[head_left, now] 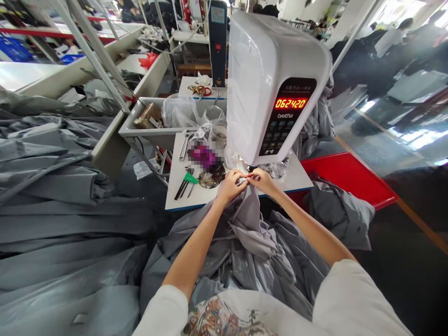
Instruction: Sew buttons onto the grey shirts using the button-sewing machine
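Observation:
Grey fabric (250, 207) runs from my lap up to the front of a white machine (252, 88) with a lit red number display. My left hand (232, 185) pinches the fabric's upper edge just below the machine's head. Close beside it, my right hand (262, 180) has its fingers closed on the same edge, and the fingertips of both hands nearly meet. The machine's working point is partly hidden behind my fingers. Both hands are over the front of a white table (159, 201).
Left on the table lie a wrench (184, 146), dark thin tools and a green tag (191, 178). Behind is a grey tray (140, 133) with plastic bags. A red bin (353, 179) stands right. Grey fabric piles (52, 224) fill the left. People are in the background.

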Demonstrator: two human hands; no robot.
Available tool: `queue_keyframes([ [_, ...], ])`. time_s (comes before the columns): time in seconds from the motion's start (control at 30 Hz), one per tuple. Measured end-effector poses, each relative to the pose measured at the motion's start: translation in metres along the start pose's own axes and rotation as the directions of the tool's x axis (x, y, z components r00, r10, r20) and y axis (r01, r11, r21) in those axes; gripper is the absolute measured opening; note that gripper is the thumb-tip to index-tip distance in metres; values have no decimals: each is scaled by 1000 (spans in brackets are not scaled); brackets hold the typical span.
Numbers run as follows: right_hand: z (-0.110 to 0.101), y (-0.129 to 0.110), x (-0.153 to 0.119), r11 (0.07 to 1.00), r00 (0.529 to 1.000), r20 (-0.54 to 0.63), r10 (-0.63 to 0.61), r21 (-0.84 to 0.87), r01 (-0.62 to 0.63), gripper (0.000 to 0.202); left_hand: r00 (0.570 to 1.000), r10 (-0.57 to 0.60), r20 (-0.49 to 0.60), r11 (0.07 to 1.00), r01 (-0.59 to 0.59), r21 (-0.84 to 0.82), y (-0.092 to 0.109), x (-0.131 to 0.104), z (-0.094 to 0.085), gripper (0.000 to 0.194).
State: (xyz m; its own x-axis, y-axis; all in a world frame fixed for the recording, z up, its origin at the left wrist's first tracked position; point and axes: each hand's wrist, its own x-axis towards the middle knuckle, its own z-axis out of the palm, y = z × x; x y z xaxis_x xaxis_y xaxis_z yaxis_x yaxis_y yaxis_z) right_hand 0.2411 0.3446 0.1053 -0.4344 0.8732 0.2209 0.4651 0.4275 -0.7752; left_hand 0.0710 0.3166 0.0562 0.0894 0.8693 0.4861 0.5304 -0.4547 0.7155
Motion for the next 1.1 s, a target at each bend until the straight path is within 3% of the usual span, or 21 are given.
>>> queue_keyframes([
  [0.13,4,5,-8,980,987,-109,115,175,-94,32,1000,-15,3,1000,15,-3,1,1,0,16],
  [0.3,22,9,-17,950,912,-318,261,253,-184,34,999,-43,10,999,43,3,2,2,0,16],
  [0.57,49,8,-26,968,885,-392,251,93,-234,22,999,-43,9,999,43,1,-1,1,2,17],
  [1.1,56,8,-30,943,840,-463,281,-27,-331,23,1000,6,-10,1000,-7,-22,-2,2,3,16],
])
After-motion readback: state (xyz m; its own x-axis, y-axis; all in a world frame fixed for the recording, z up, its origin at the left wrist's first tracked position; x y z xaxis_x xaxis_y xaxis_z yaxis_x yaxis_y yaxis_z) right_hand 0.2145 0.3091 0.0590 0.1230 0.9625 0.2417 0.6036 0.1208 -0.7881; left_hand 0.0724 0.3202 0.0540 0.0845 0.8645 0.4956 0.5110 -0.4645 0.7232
